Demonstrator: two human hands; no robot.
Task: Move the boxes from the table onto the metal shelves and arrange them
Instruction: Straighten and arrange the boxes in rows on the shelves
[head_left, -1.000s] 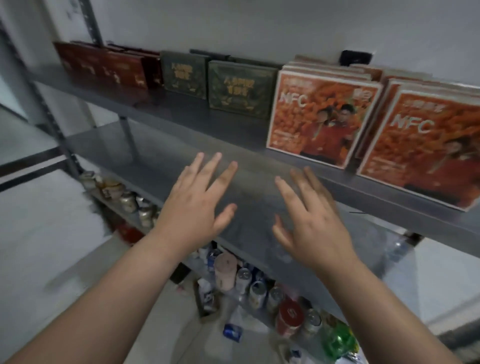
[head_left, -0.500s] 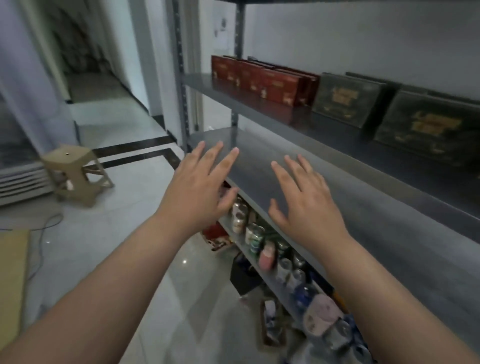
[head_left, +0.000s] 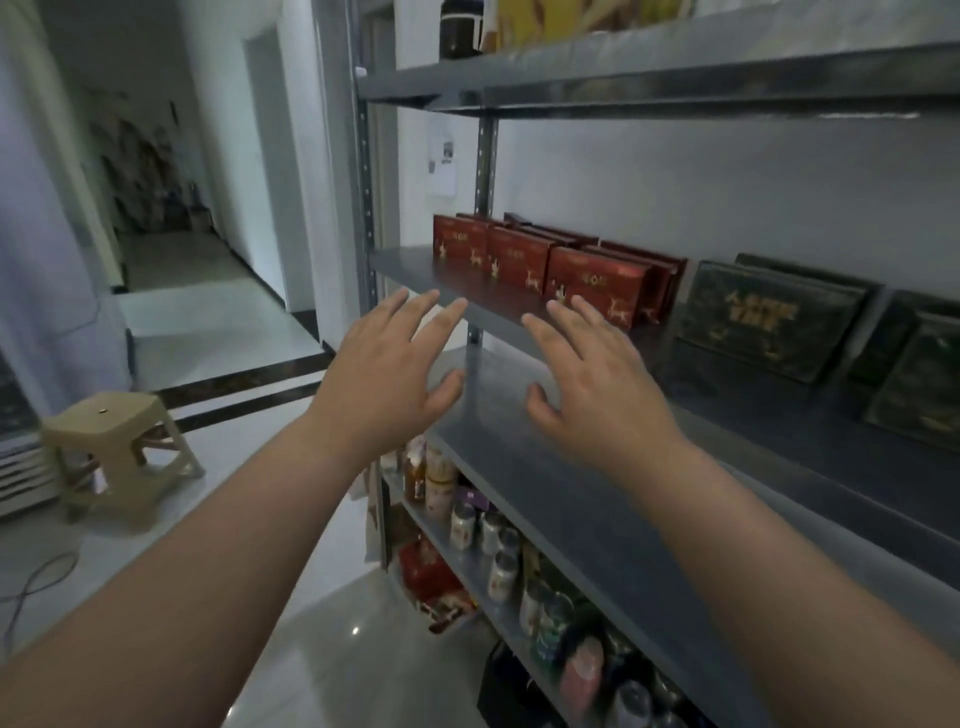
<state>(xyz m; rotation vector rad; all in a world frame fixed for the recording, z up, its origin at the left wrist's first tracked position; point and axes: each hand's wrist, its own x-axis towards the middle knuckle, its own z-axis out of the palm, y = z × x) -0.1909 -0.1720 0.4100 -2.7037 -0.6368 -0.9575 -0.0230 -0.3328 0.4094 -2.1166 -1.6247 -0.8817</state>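
Observation:
Both my hands are raised in front of the grey metal shelves (head_left: 571, 499), fingers spread and holding nothing. My left hand (head_left: 389, 374) hovers at the shelf unit's left end. My right hand (head_left: 597, 384) hovers over the bare middle shelf board. Red boxes (head_left: 519, 260) with gold deer stand in rows on the shelf above, just beyond my fingertips. Dark green boxes (head_left: 769, 322) with gold lettering lean to their right. The table is out of view.
Jars and cans (head_left: 483, 530) crowd the lower shelf. A top shelf (head_left: 649, 73) carries a dark jar and yellow packages. A beige plastic stool (head_left: 114, 447) stands on the tiled floor at left, with a cable near it. A corridor opens behind.
My view has swung left along the shelves: the orange boxes left the frame, and the red boxes, stool and corridor came in. Both hands stay spread and empty.

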